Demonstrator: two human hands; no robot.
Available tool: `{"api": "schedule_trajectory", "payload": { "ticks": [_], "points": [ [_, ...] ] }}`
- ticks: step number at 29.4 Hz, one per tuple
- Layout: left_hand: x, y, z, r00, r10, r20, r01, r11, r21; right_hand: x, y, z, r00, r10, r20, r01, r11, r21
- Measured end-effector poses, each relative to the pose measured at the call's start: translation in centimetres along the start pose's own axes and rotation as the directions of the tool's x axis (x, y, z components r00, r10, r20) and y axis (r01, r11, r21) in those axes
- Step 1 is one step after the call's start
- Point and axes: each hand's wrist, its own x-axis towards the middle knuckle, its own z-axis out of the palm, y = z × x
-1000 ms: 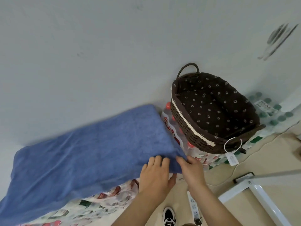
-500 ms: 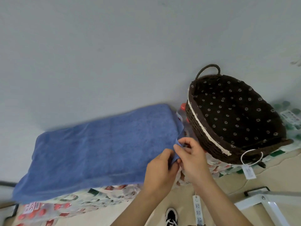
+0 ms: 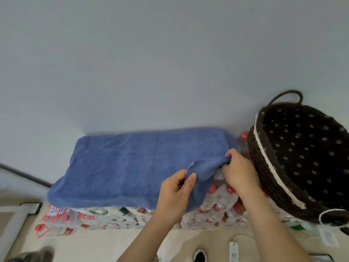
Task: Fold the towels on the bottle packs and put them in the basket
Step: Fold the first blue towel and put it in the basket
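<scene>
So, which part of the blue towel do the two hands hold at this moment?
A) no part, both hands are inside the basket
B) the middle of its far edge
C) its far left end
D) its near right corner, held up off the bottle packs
D: the left hand and the right hand both pinch the blue towel at its near right corner, up off the bottle packs, beside the basket.

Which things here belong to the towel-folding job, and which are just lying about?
Job: blue terry towel, its corner pinched by left hand and right hand; shrink-wrapped packs of red-capped bottles under it; dark brown woven basket.
Lying about: white power strip, black-and-white shoe.
</scene>
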Motion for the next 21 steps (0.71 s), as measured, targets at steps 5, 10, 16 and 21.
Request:
{"api": "schedule_trajectory", "payload": {
  "ticks": [5, 10, 16, 21],
  "points": [
    [-0.5, -0.1, -3.3, 0.993, -0.078, -0.091, 0.065, 0.989, -0.135, 1.2, -3.7, -1.1, 0.965, -0.040, -0.257, 0.071, 0.991, 0.113],
    [-1.0, -0.2, -7.6, 0.952, -0.288, -0.104, 0.208, 0.859, -0.467, 2.3, -12.7, -1.6, 0.886, -0.309, -0.346, 0.395, 0.893, 0.214],
    [-2.4, -2.5, -15.5, 0.852, -0.356, -0.383, 0.141, 0.861, -0.488, 1.5, -25.5, 5.4, 0.765, -0.639, -0.081, 0.644, 0.755, 0.122],
    [-3.1, -7.8, -20.5, 0.674, -0.602, -0.429, 0.214, 0.714, -0.666, -4.4, -28.3, 11.9, 0.571, -0.690, 0.444, 0.726, 0.678, 0.119]
  ]
}}
